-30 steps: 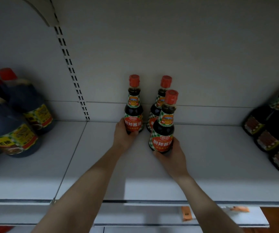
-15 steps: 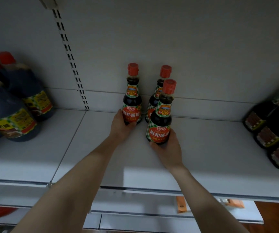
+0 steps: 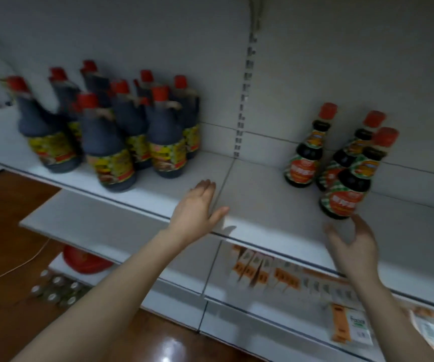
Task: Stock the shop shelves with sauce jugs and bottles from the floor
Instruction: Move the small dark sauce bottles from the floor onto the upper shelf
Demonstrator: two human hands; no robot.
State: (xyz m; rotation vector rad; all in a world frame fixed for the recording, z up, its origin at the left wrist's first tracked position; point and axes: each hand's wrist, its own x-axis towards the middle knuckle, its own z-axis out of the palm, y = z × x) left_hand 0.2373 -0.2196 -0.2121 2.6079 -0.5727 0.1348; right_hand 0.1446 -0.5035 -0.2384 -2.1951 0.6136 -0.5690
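1. Left hand [image 3: 197,207]: the fingers are straight and together with the thumb out. The palm lies over the front edge of the white metal shelf [image 3: 249,202] at frame centre. It holds nothing.
2. Right hand [image 3: 354,246]: the fingers are spread and loosely bent and hold nothing. The hand sits just below the base of the front dark, pear-shaped sauce bottle with a red cap and green-checked label [image 3: 349,178], at centre right. Blur prevents telling whether a fingertip touches the bottle.
3. Task items: the front bottle stands upright on the shelf, forward of two matching bottles [image 3: 306,155] near the back panel. A cluster of dark sauce jugs with red caps and yellow labels [image 3: 111,131] stands on the same shelf at upper left.
4. Risk, right side: the front bottle is tall and narrow-based. A brush from the spread fingers is likely to tip it toward the shelf edge or into the two bottles behind.
5. Risk, left side: the nearest jugs stand close to the front edge. A careless forearm sweep could push one off onto the brown wooden floor [image 3: 7,218].
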